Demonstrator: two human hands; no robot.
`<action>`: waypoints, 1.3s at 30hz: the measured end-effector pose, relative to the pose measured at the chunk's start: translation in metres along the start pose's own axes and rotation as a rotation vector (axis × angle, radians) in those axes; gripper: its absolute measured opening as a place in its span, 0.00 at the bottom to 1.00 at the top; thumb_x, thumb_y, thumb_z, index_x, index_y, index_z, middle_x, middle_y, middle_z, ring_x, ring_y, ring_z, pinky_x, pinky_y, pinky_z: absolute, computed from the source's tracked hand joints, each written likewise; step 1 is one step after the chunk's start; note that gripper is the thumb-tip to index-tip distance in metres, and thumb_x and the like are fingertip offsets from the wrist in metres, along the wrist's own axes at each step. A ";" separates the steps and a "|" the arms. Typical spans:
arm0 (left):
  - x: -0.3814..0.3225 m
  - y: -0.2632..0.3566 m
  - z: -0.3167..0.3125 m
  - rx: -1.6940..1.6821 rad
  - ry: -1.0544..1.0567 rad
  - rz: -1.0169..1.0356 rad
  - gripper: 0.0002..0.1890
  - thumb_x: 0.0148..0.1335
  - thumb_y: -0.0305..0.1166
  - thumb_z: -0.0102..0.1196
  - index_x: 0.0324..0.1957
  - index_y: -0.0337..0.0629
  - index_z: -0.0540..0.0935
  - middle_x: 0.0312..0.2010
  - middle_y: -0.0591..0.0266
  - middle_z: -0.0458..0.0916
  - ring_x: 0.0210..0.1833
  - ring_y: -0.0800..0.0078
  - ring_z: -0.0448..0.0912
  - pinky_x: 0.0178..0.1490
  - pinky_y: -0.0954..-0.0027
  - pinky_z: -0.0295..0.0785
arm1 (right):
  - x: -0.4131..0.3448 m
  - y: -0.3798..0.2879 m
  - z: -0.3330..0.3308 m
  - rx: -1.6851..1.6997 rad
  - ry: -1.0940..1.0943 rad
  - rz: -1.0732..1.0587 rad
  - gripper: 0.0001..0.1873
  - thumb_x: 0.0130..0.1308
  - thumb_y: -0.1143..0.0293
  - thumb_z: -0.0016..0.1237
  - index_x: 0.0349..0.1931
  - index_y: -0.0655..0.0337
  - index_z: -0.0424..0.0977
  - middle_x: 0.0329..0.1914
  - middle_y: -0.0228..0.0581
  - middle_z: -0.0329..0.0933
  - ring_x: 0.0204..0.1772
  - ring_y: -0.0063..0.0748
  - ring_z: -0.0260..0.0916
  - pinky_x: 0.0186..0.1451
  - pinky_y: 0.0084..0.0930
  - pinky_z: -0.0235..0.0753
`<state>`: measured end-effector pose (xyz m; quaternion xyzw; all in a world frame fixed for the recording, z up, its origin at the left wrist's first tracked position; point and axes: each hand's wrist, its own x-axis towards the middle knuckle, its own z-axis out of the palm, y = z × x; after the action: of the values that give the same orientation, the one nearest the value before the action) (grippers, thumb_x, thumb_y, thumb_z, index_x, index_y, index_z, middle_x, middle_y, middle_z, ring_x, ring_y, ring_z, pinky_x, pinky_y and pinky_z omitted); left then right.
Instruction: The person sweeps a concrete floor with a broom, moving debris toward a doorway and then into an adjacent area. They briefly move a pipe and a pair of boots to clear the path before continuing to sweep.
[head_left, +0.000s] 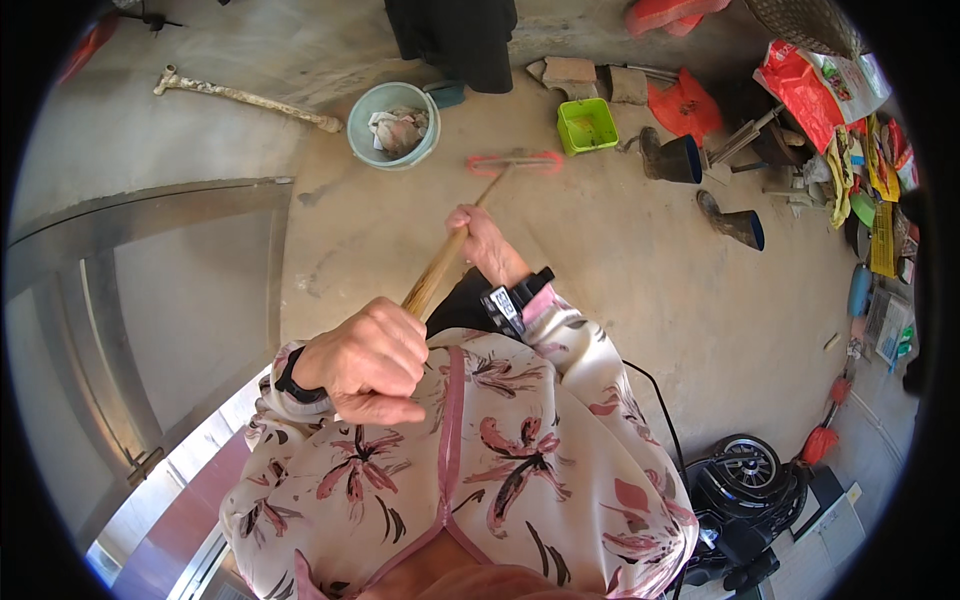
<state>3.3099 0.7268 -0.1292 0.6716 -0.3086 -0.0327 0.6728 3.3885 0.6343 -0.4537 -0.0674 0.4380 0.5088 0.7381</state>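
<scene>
A wooden pole (433, 281) slants away from my chest toward the floor. At its far end is a flat, red-edged mop or broom head (514, 162), blurred and lying across the floor. My left hand (367, 360), with a black band at its wrist, is closed around the upper end of the pole. Lower down, my right hand (480, 236) grips the same pole, its wrist carrying a black strapped device (510, 304). Just beyond the left side of the head stands a pale blue bucket (395, 126) with a crumpled, dirty cloth-like bundle (399, 131) inside.
A lime-green square basin (588, 126) sits beyond the head, near stacked tiles (570, 73). Two rubber boots (671, 156) stand or lie to the right, before piled bags (817, 90). A metal-framed door (187, 277) is at left, a black motor scooter (742, 495) at lower right.
</scene>
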 end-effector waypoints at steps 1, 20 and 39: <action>0.001 -0.010 0.008 0.046 0.027 -0.043 0.26 0.55 0.23 0.59 0.11 0.44 0.55 0.09 0.66 0.55 0.11 0.66 0.59 0.19 0.64 0.51 | 0.010 -0.005 0.001 0.024 -0.059 0.058 0.11 0.76 0.75 0.32 0.30 0.58 0.57 0.22 0.30 0.57 0.21 0.22 0.58 0.22 0.19 0.65; 0.025 0.000 0.069 -0.278 0.224 -0.035 0.20 0.50 0.25 0.52 0.09 0.41 0.58 0.06 0.64 0.58 0.08 0.67 0.55 0.18 0.66 0.51 | -0.092 -0.032 -0.084 0.122 0.139 -0.107 0.07 0.66 0.85 0.29 0.31 0.61 0.57 0.23 0.31 0.59 0.21 0.23 0.57 0.21 0.20 0.65; 0.110 -0.078 0.032 -0.357 -0.020 -0.059 0.21 0.54 0.18 0.55 0.13 0.37 0.59 0.11 0.61 0.57 0.14 0.62 0.57 0.24 0.62 0.54 | -0.101 -0.142 -0.086 0.177 0.129 -0.302 0.03 0.70 0.79 0.32 0.36 0.62 0.57 0.24 0.33 0.61 0.20 0.25 0.59 0.23 0.22 0.70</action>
<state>3.4127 0.6406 -0.1632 0.5497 -0.2849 -0.1134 0.7771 3.4434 0.4503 -0.4829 -0.0997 0.5123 0.3464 0.7795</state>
